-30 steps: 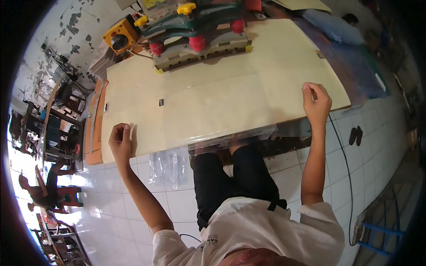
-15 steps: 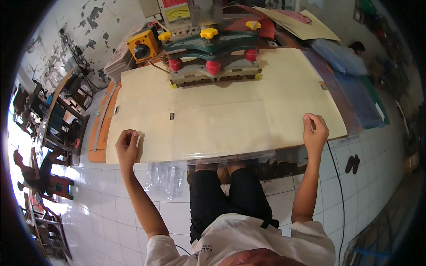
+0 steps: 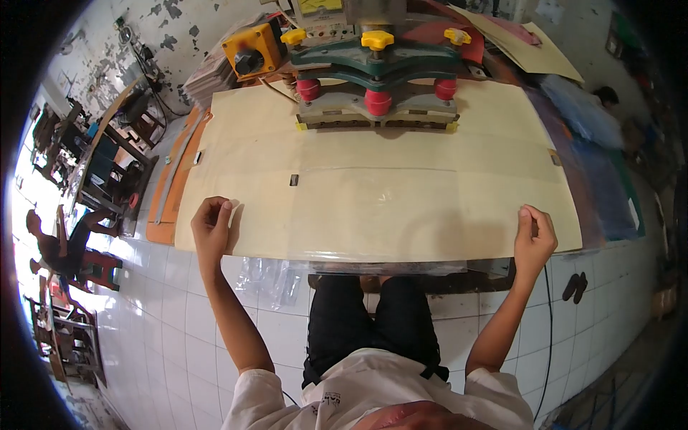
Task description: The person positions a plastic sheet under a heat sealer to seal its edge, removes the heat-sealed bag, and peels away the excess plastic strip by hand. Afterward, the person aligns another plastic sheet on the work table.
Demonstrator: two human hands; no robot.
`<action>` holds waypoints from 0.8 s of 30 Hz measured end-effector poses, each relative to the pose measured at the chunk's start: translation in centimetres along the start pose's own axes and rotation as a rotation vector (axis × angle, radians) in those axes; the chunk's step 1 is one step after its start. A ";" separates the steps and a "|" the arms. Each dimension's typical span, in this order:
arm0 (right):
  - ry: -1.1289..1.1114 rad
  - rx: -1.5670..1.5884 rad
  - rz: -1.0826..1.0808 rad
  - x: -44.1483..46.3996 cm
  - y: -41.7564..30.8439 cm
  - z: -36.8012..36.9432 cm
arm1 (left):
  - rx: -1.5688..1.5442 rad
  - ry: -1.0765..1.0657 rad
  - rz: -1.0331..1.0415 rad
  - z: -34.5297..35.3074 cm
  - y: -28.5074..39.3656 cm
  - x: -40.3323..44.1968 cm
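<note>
My left hand (image 3: 213,223) is closed in a pinch over the left front part of a cream board (image 3: 251,150). A small pale edge shows at its fingertips, too faint to name. On the opposite side, my right hand (image 3: 536,233) also pinches above the board's right front part; what sits between its fingers, if anything, is hidden. Between the hands a clear plastic sheet (image 3: 380,215) lies on the board, its shiny front edge along the board's front. Behind it stands a press head (image 3: 376,72) with yellow knobs and red cylinders, its long bar over the board.
A small dark marker piece (image 3: 294,180) lies on the board. A yellow control box (image 3: 251,54) stands at back left, clear plastic sheets (image 3: 584,111) at right. Crumpled clear plastic (image 3: 269,279) hangs below the front edge. Another person (image 3: 61,240) sits at far left.
The camera view has shifted, so the board and press appear further right. My right hand sits slightly lower against the board; both hands stay pinched.
</note>
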State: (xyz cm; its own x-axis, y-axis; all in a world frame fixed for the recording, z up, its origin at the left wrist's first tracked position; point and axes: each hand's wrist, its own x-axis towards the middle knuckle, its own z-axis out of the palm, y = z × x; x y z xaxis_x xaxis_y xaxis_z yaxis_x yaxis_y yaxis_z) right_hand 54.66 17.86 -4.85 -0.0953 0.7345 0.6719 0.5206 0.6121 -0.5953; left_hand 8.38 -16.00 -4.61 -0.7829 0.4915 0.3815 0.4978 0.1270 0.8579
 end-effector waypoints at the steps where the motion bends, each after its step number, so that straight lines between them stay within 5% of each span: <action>1: 0.007 -0.013 0.006 -0.1 -0.1 0.0 | -0.003 -0.001 0.006 0.0 0.0 0.0; 24: 0.025 -0.014 0.022 -0.2 0.2 0.3 | -0.022 -0.010 -0.003 0.0 -0.1 -0.1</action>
State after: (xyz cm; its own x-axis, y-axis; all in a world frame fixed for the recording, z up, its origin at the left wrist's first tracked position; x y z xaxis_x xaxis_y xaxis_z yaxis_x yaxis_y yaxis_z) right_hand 54.53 17.97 -5.22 -0.0631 0.7399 0.6697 0.5343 0.5918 -0.6036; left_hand 8.43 -16.10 -4.73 -0.7802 0.5002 0.3756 0.4874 0.1097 0.8663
